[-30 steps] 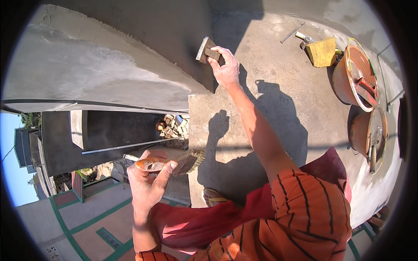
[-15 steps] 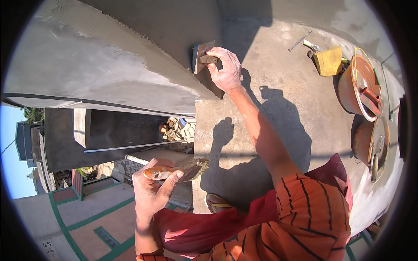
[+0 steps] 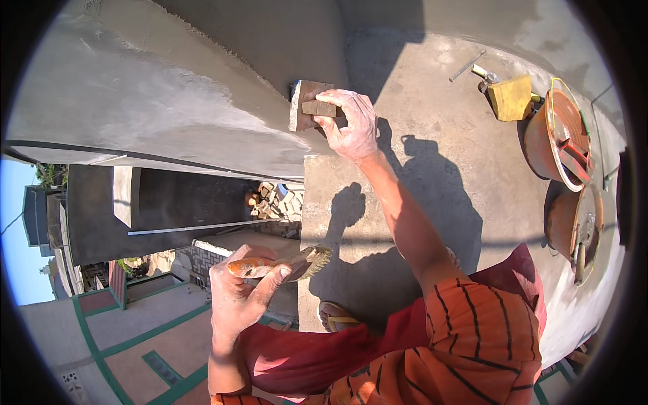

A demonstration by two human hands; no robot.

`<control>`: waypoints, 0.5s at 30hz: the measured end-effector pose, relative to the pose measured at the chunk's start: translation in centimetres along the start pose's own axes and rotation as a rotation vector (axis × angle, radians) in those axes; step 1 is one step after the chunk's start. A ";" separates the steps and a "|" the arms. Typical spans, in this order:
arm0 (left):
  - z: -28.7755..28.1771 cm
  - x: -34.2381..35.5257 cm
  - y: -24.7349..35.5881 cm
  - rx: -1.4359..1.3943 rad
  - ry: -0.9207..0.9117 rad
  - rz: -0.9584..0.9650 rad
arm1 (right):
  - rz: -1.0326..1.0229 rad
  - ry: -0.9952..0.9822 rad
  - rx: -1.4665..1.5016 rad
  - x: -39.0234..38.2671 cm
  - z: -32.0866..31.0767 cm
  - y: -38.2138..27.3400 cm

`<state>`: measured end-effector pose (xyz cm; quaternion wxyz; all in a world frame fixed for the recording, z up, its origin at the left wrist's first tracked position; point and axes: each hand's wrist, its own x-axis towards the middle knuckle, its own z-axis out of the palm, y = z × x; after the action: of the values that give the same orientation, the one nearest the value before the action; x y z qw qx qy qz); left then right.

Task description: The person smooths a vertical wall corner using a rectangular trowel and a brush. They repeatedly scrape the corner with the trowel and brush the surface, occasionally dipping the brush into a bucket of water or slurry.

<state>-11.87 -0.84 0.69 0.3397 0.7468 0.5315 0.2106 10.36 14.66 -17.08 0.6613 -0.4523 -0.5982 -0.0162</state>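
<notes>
My right hand (image 3: 351, 125) is closed round the grip of a small plastering float (image 3: 304, 91). The float's flat plate lies at the edge of a low, freshly plastered wall (image 3: 202, 108); I cannot tell how much of its face touches. In my left hand (image 3: 236, 297) is a brush (image 3: 314, 261) with an orange-painted handle and stubby bristles pointing right. The brush is held apart from the wall, over the drop beside the floor's edge.
Two buckets (image 3: 557, 131), (image 3: 565, 219) stand at the right on the concrete floor (image 3: 418, 88), trowels in them. Near them lie a yellow block (image 3: 511, 98) and a metal rod (image 3: 467, 65). Left of the floor's edge, the ground below holds a rubble pile (image 3: 283, 202). My sandalled foot (image 3: 334, 316) is near that edge.
My right hand has moved the float slightly down and left, from the wall's inner face to its edge. The left hand with the brush has shifted a little to the right.
</notes>
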 end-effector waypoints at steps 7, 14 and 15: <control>0.0 -0.2 0.5 -0.017 -0.050 -0.088 | 0.273 0.148 -0.133 4.9 2.0 2.8; 0.1 -0.1 0.4 -0.043 -0.067 -0.105 | 0.060 0.026 0.174 5.6 -1.1 -2.9; 0.0 -0.2 0.3 -0.017 -0.077 -0.067 | 0.044 -0.042 0.124 6.2 -1.3 -4.2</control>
<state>-11.72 -1.14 0.93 0.3730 0.7332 0.5411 0.1749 10.72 14.59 -9.47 0.6756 -0.4238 -0.6016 0.0449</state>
